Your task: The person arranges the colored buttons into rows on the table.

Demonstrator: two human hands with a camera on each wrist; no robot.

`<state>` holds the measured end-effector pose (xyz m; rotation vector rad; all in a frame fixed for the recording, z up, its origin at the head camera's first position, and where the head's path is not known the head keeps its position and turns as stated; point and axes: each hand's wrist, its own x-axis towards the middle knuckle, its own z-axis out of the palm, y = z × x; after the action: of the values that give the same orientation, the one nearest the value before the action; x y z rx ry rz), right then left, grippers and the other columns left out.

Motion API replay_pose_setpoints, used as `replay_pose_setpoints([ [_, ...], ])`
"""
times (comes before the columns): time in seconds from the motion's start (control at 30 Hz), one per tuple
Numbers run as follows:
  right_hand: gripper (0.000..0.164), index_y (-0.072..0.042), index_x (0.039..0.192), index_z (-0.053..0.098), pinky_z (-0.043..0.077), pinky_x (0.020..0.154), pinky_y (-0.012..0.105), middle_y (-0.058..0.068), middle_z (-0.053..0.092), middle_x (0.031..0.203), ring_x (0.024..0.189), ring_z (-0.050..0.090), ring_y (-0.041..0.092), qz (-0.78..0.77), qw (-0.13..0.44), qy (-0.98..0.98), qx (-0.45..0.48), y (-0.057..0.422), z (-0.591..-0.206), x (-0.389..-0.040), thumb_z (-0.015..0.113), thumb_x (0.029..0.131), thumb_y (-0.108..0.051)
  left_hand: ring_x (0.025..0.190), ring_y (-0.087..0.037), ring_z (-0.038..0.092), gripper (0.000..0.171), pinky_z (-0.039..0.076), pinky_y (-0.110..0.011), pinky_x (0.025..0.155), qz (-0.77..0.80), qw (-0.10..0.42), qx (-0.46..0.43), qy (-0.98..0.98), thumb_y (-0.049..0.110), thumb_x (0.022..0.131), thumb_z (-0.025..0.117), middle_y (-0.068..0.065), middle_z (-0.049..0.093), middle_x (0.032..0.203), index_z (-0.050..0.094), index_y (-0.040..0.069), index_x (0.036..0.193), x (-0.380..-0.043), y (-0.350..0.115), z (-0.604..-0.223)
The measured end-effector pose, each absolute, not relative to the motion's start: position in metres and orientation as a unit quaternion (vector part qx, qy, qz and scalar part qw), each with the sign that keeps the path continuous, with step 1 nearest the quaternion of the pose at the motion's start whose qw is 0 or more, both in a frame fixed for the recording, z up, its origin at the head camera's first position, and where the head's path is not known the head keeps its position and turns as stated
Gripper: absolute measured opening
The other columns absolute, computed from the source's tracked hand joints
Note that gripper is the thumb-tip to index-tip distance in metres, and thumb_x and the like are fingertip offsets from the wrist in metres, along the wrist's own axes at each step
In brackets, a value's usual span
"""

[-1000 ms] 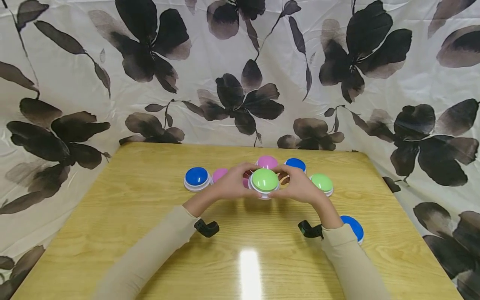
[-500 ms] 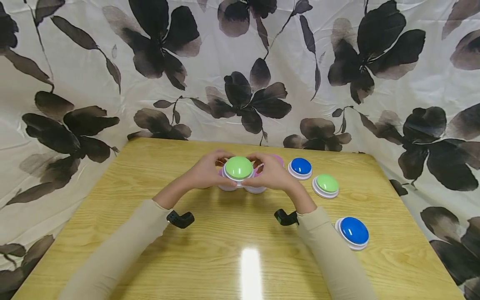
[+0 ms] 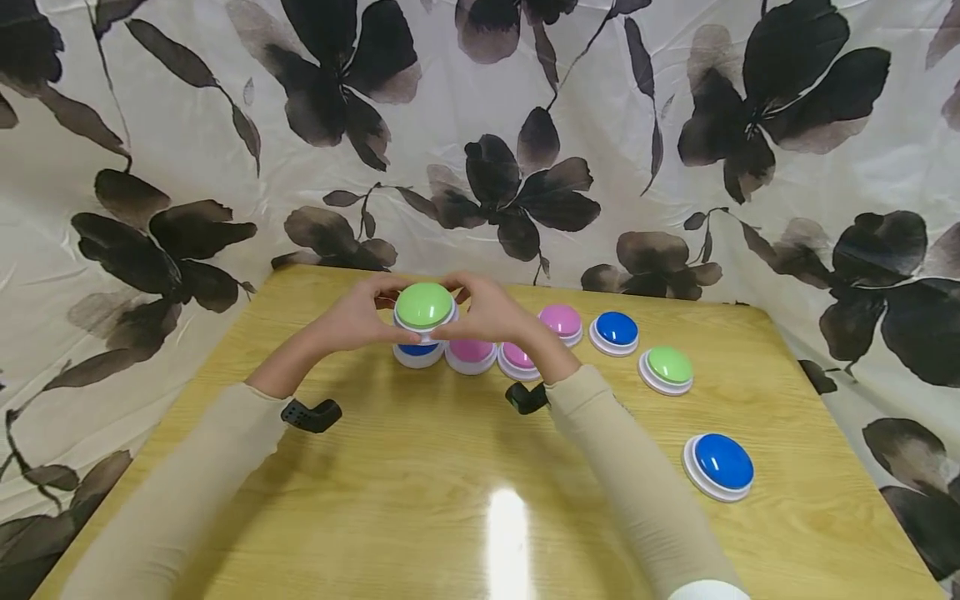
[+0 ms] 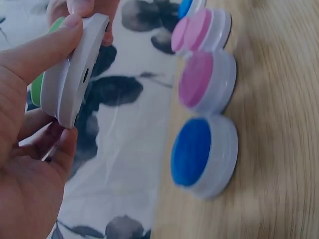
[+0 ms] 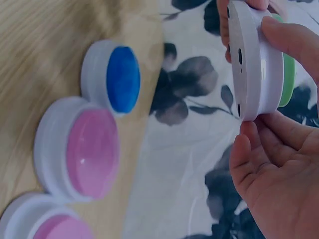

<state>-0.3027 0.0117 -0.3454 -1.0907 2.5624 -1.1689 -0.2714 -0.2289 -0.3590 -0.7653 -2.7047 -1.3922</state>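
Both hands hold a green push button with a white base (image 3: 423,306) up off the table, one at each side. The left hand (image 3: 354,317) grips its left rim, thumb in front and fingers behind. On the opposite rim, the right hand (image 3: 486,310) does the same. The wrist views show the white base's side and underside tilted between thumbs and fingertips. Below and behind it, partly covered in the head view, a blue button (image 3: 417,353) stands on the table. Pink buttons (image 3: 471,353) stand in a row to its right, one partly behind the right wrist.
Farther right on the wooden table (image 3: 420,492) are another pink button (image 3: 561,322), a blue button (image 3: 617,330), a second green button (image 3: 669,367) and a nearer blue button (image 3: 722,465). A floral cloth (image 3: 480,92) hangs behind the table.
Both hands have carried the green button leftward, from in front of the pink buttons to above the left blue one. The head view has shifted slightly; buttons on the right are now uncovered.
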Motion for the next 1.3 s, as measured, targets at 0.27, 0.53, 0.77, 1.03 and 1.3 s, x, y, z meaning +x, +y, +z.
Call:
replay_pose_setpoints([
  [0.27,0.073,-0.004,0.13,0.055,0.049,0.087,0.026,0.005,0.058,0.124,0.107,0.055,0.019,-0.361,0.098,0.85,-0.372,-0.02,-0.338,-0.319,0.088,0.07,-0.029,0.105,-0.02,0.05,0.077,0.043,-0.042,0.094,-0.426,0.01,-0.216,-0.879,0.024,0.069,0.09,-0.003,0.055,0.121,0.055,0.014,0.137,-0.281,-0.258,-0.361],
  [0.53,0.067,-0.003,0.13,0.055,0.049,0.082,0.021,0.007,0.058,0.124,0.103,0.056,0.019,-0.358,0.118,0.852,-0.363,-0.053,-0.348,-0.333,0.086,0.074,-0.025,0.107,-0.024,0.052,0.075,0.044,-0.047,0.096,-0.436,0.005,-0.199,-0.878,0.017,0.068,0.091,-0.008,0.058,0.124,0.057,0.007,0.134,-0.29,-0.284,-0.37],
  [0.77,0.067,-0.003,0.13,0.056,0.049,0.083,0.019,0.007,0.06,0.125,0.102,0.058,0.017,-0.347,0.126,0.848,-0.381,-0.077,-0.365,-0.342,0.085,0.075,-0.026,0.106,-0.028,0.053,0.073,0.043,-0.051,0.096,-0.422,-0.007,-0.189,-0.887,0.017,0.071,0.088,-0.014,0.058,0.122,0.054,-0.002,0.133,-0.289,-0.304,-0.382],
  [1.03,0.059,-0.005,0.125,0.062,0.048,0.081,0.018,0.003,0.064,0.116,0.099,0.059,0.016,-0.339,0.12,0.842,-0.403,-0.099,-0.387,-0.356,0.085,0.075,-0.027,0.113,-0.032,0.05,0.077,0.039,-0.051,0.101,-0.413,-0.032,-0.173,-0.894,0.018,0.074,0.086,-0.018,0.052,0.129,0.048,-0.005,0.137,-0.301,-0.324,-0.401],
  [1.3,0.064,-0.005,0.127,0.06,0.049,0.08,0.018,0.004,0.063,0.119,0.097,0.059,0.013,-0.33,0.144,0.847,-0.392,-0.106,-0.411,-0.366,0.086,0.074,-0.029,0.112,-0.033,0.051,0.079,0.042,-0.05,0.098,-0.398,-0.045,-0.16,-0.902,0.025,0.074,0.086,-0.019,0.052,0.129,0.047,-0.005,0.136,-0.303,-0.326,-0.423],
])
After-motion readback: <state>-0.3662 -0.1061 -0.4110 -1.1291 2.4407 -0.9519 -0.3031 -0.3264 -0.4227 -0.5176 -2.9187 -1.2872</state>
